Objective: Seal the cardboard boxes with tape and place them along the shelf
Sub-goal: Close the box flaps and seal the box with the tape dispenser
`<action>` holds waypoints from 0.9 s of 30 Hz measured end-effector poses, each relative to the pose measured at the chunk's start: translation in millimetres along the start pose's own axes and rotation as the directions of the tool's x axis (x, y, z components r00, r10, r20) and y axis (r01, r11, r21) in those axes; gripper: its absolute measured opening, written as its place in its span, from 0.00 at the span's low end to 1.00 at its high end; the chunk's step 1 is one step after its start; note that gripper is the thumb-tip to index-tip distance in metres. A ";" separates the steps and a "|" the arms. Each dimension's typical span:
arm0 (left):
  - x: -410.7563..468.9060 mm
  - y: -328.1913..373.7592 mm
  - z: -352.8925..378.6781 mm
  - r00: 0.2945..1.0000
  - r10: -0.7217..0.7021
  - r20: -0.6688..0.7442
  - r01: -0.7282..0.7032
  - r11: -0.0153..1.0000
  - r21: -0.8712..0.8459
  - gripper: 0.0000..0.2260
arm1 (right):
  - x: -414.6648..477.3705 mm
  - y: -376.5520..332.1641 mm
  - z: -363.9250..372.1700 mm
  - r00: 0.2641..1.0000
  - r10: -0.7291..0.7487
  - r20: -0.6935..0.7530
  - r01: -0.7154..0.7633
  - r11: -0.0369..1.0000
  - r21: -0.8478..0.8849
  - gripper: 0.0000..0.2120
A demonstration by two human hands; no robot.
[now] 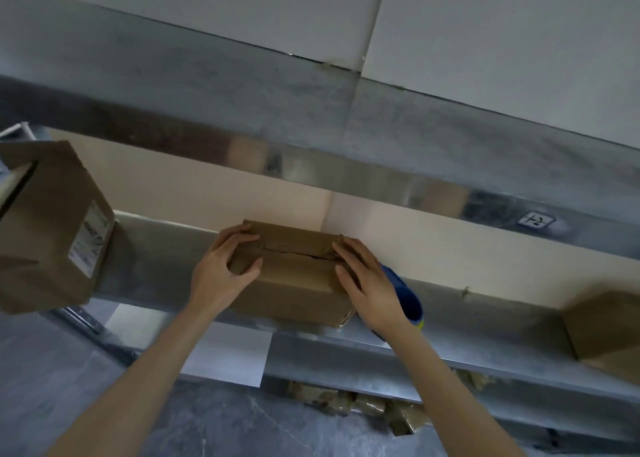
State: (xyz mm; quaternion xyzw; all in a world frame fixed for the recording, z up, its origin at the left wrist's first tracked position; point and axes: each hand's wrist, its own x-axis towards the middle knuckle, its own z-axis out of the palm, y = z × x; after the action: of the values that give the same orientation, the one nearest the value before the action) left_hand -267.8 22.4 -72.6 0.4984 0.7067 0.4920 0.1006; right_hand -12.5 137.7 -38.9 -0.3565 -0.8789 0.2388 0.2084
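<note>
The cardboard box (294, 283) sits on the metal shelf (162, 259), directly ahead of both hands and between them. Its long axis runs from one hand across to the other, parallel to the shelf's front lip. Its top seam runs the same way and looks covered with wrinkled brown tape (298, 247), though a dark gap shows along the middle.

The left hand (225, 266) grips the box's left end, with fingers curled over the top edge and the thumb pressed on the front face. The right hand (367, 283) lies against the opposite end with fingers fairly straight, spread over the top corner and pressing rather than clasping. Both hands are equally near, one at each end (so neither has to reach).

The coming move likely turns on the box's near bottom edge sitting close to the lip, with free shelf beyond the fingertips toward the pale wall (433, 245). A push away from the palms would seat it.

Just behind the right wrist is a blue object (407, 297), perhaps a tape dispenser; I cannot tell whether it rests on the shelf or hangs from the hand. Well out past the left hand stands a labelled box (52, 228), and well out past the right hand a plain box (602, 332).
</note>
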 end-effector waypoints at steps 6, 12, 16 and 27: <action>0.2 -3.4 0.3 1.000 -0.008 0.030 0.008 1.000 -0.015 0.20 | -20.7 45.1 -8.7 0.951 0.226 -0.210 -0.227 0.974 0.019 0.16; 0.2 -4.2 -0.1 0.999 0.002 0.046 0.000 0.999 -0.034 0.18 | -40.3 76.7 4.8 0.873 0.478 -0.098 -0.488 0.853 -0.187 0.28; 0.0 -6.6 -1.0 0.998 0.005 0.063 -0.002 0.999 -0.045 0.19 | -37.8 81.2 15.7 0.845 0.534 0.016 -0.521 0.829 -0.202 0.37; 0.7 -9.0 -0.5 0.998 0.019 0.066 -0.017 0.999 -0.036 0.20 | -31.2 85.0 8.1 0.837 0.514 0.188 -0.444 0.838 -0.317 0.41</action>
State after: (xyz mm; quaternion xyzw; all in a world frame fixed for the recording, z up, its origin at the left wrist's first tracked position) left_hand -273.9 22.5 -79.2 0.5189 0.6896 0.4886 0.1284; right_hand 48.5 166.6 -99.8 -0.5555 -0.8037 0.2115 -0.0267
